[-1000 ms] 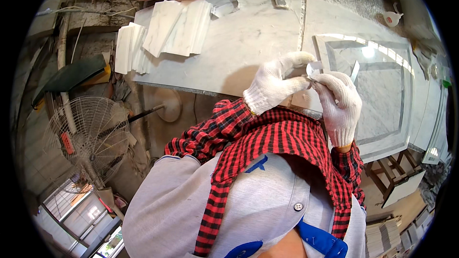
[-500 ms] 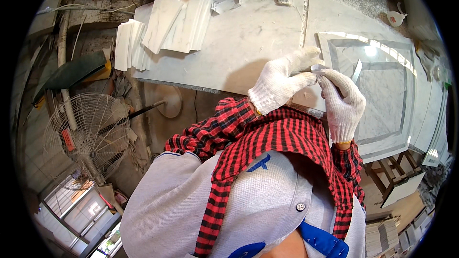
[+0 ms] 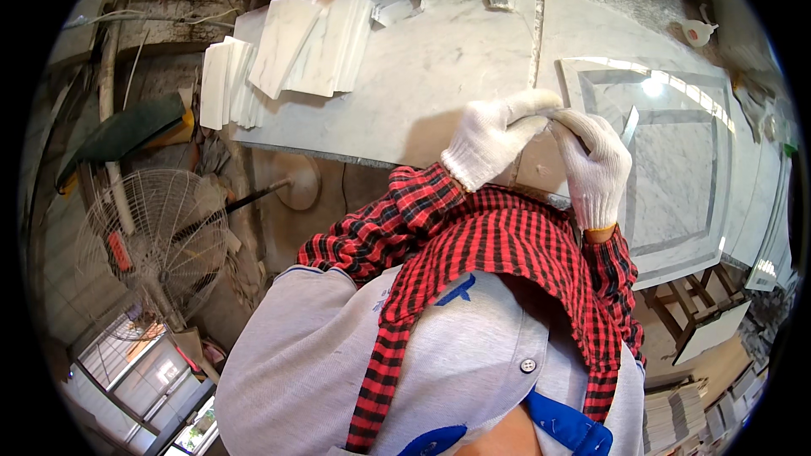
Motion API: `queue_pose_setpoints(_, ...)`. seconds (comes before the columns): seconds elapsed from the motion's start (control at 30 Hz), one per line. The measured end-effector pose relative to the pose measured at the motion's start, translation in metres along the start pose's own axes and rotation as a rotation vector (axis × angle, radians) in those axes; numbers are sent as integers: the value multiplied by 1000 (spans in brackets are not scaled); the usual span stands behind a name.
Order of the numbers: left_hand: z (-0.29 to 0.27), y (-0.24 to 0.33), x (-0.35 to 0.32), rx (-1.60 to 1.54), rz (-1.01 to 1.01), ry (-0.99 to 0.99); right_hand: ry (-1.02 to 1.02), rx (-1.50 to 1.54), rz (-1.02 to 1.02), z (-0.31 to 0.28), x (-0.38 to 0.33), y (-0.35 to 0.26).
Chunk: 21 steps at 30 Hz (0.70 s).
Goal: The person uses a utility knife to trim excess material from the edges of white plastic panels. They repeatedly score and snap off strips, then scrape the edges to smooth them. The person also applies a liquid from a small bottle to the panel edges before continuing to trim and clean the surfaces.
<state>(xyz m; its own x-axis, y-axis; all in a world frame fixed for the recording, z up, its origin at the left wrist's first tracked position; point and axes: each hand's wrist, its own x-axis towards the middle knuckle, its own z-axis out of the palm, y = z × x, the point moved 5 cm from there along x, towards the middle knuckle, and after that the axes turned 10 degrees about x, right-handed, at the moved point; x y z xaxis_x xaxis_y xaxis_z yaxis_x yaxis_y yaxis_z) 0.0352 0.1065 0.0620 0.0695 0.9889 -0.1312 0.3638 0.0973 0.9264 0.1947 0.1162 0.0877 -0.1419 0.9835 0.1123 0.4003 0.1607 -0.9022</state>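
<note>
White knit gloves meet above the marble surface (image 3: 405,76): your left hand (image 3: 490,139) and right hand (image 3: 596,165) have fingers pinched together on a small pale piece (image 3: 549,118); a thin blade (image 3: 629,125) stands beside it. You seem to be trimming it; keep both grips steady.

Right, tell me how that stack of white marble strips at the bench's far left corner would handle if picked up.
The marble strips look thin and flat, so each is probably stiff but brittle, liable to snap or chip if dropped. Being stone, the stack is likely heavy for its size. They lie loosely fanned near the bench edge, so a push might slide some off.
</note>
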Motion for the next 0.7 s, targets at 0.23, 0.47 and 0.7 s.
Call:
queue_pose_setpoints(0.23,-1,-25,41,98,258,203,202,-248,-298,10,20,19)
queue_pose_setpoints(0.47,-1,-21,74,425,484,271,339,-457,-269,16,37,38)
queue_pose_setpoints(0.7,5,-8,96,517,485,58,296,-488,-192,9,41,37)
